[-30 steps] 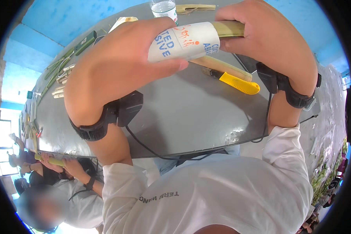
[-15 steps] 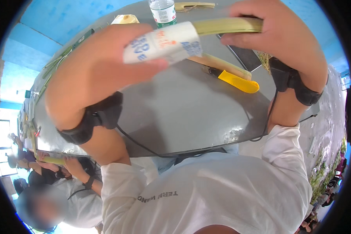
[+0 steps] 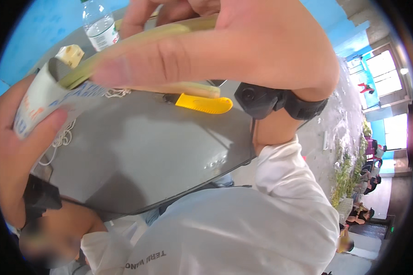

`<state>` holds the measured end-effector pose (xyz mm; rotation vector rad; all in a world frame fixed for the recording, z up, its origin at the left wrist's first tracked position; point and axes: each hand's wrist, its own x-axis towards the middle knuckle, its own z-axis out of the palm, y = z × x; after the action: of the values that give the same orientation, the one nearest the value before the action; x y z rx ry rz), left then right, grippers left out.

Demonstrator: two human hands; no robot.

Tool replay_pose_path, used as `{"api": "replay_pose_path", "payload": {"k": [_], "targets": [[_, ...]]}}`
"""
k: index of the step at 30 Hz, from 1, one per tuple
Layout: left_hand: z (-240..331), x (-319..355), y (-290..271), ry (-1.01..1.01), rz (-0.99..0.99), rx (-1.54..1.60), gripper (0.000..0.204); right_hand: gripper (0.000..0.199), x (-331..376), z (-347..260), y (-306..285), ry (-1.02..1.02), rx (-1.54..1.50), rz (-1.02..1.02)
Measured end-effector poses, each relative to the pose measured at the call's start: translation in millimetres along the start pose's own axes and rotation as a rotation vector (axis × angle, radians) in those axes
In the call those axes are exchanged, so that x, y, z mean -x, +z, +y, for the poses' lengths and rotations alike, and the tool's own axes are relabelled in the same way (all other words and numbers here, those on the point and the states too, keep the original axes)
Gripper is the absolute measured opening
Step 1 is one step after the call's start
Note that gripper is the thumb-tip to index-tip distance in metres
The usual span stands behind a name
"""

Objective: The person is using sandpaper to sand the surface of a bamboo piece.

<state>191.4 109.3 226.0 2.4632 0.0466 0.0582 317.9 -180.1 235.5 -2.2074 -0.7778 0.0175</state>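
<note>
My left hand (image 3: 20,151) is closed round a short white tube (image 3: 36,101) with blue and orange handwriting. One end of a green plant stalk (image 3: 140,40) sits inside the tube's open mouth. My right hand (image 3: 257,50) grips that stalk, its thumb stretched along the near side and its fingers bent over the far side. Below the right thumb, on the grey table (image 3: 170,151), lie a yellow utility knife (image 3: 205,104) and a second pale stalk (image 3: 188,88). How deep the held stalk reaches into the tube is hidden.
A clear plastic bottle (image 3: 100,28) stands at the back left, near a cream-coloured block (image 3: 70,55). White cord (image 3: 62,138) lies coiled on the table beside my left hand. On the right, greenery (image 3: 346,169) covers part of the floor, with several people farther off.
Both hands have come nearer, and the tube now tilts with its mouth toward the right hand. My right hand has slid closer to the tube along the stalk. The view has turned right.
</note>
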Motion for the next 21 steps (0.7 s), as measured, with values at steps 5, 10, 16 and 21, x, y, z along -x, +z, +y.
{"api": "replay_pose_path", "payload": {"k": [5, 10, 16, 21], "targets": [[12.2, 11.0, -16.3, -0.034, -0.024, 0.061, 0.030, 0.034, 8.4, 103.1, -31.6, -0.181, -0.271, 0.597], [14.6, 1.3, -14.1, -0.083, -0.096, -0.070, 0.032, 0.033, 30.3, 158.2, -68.8, -0.222, -0.285, 0.942], [12.0, -13.4, 4.5, -0.041, -0.122, -0.149, 0.036, 0.033, 64.5, 210.5, -91.1, -0.221, -0.288, 1.102], [4.0, -24.0, 19.8, -0.025, -0.135, -0.146, 0.041, 0.033, 76.3, 218.9, -90.4, -0.198, -0.271, 1.120]]}}
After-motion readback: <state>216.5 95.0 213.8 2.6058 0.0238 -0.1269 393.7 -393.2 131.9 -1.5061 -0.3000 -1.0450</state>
